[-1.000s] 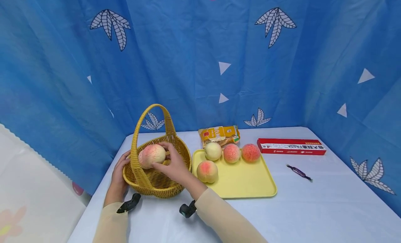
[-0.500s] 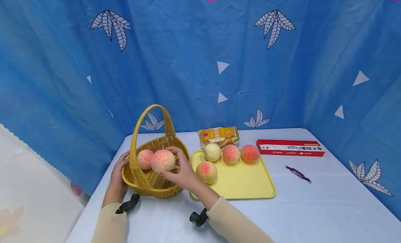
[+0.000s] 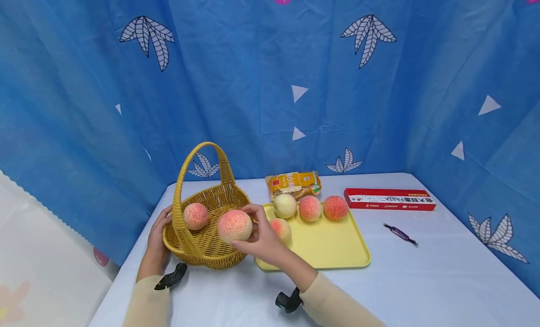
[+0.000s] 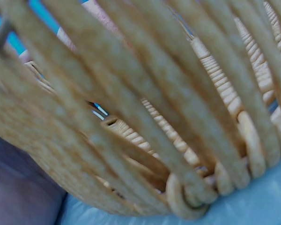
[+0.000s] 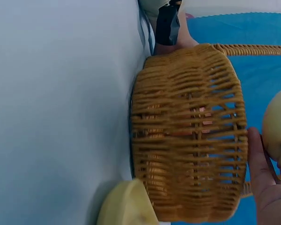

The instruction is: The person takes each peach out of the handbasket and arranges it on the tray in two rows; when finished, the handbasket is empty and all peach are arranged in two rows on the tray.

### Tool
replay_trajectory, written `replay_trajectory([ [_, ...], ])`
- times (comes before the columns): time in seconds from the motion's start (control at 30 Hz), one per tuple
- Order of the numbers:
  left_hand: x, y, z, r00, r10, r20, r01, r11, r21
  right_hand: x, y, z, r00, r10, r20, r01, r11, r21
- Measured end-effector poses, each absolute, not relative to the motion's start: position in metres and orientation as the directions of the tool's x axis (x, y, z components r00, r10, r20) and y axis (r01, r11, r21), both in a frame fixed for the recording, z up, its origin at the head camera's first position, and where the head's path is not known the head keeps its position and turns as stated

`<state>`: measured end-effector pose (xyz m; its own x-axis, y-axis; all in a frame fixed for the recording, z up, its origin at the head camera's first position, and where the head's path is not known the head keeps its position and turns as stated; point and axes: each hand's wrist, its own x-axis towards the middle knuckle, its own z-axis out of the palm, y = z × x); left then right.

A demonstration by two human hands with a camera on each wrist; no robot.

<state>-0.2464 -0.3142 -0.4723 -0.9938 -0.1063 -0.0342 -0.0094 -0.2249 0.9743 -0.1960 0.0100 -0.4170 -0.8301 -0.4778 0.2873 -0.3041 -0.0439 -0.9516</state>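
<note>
My right hand (image 3: 266,238) holds a pink and cream peach (image 3: 235,226) above the right rim of a wicker basket (image 3: 217,260). In the right wrist view that peach (image 5: 277,126) shows at the right edge, and a finger lies close by the basket rim. My left hand (image 3: 158,235) grips the basket's left side, fingers at its rim. Woven strands fill the left wrist view and hide most of that hand. Another peach (image 3: 196,216) lies inside the basket, near the left base of its tall handle.
Right of the basket lies a yellow tray (image 3: 333,252) bearing several peaches, one partly behind my right hand. Behind it is an orange snack packet (image 3: 293,184). A red pasta box (image 3: 390,199) and a purple wrapped candy (image 3: 401,234) lie further right.
My right hand has drawn the peach rightward from over the basket's middle to its right rim. The peach inside the basket has come into full sight. My left hand stays at the basket.
</note>
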Motion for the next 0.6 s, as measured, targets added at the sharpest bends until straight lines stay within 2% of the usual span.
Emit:
replay_trajectory([
  [0.37,-0.246,-0.314,-0.474,-0.995,-0.096,-0.008,0.019,-0.277,0.961,-0.199,0.056,-0.419,-0.825,-0.451,0.341,-0.388,0.011,-0.922],
  [0.6,-0.246,-0.313,-0.475,-0.995,-0.104,-0.009,0.02,-0.272,0.962,-0.201,0.084,-0.423,-0.858,-0.395,0.327,-0.388,0.081,-0.918],
])
